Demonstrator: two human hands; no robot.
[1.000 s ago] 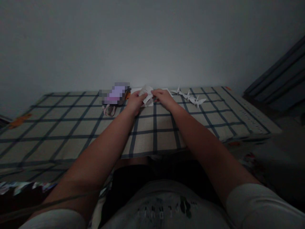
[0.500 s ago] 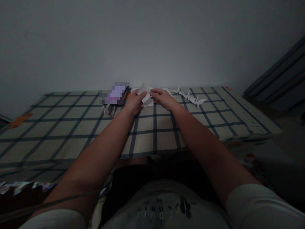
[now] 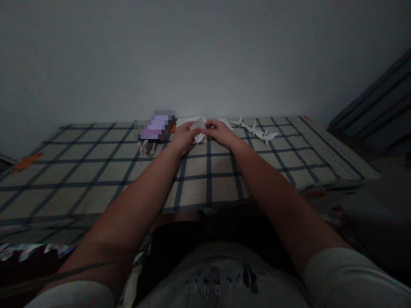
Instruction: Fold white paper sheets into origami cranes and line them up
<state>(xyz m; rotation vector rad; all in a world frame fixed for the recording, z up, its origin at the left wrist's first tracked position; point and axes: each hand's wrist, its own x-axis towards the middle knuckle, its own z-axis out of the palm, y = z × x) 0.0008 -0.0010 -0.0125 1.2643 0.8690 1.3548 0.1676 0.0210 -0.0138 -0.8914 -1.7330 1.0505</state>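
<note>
Both my hands meet at the far side of a checked cloth (image 3: 208, 171). My left hand (image 3: 183, 137) and my right hand (image 3: 221, 131) pinch a partly folded piece of white paper (image 3: 199, 127) between their fingertips, pressing it low over a flat white sheet (image 3: 188, 121) that lies on the cloth. Both hands are closed on the paper.
Several folded white paper cranes (image 3: 257, 130) lie in a row to the right of my hands. A dark object with a pixelated face (image 3: 156, 127) and a small looped cord (image 3: 146, 147) lie to the left. A plain wall rises behind; dark striped fabric (image 3: 375, 111) stands at right.
The folded paper, held up between my fingertips before, has been pushed lower and flatter toward the cloth. My hands have drawn slightly closer together.
</note>
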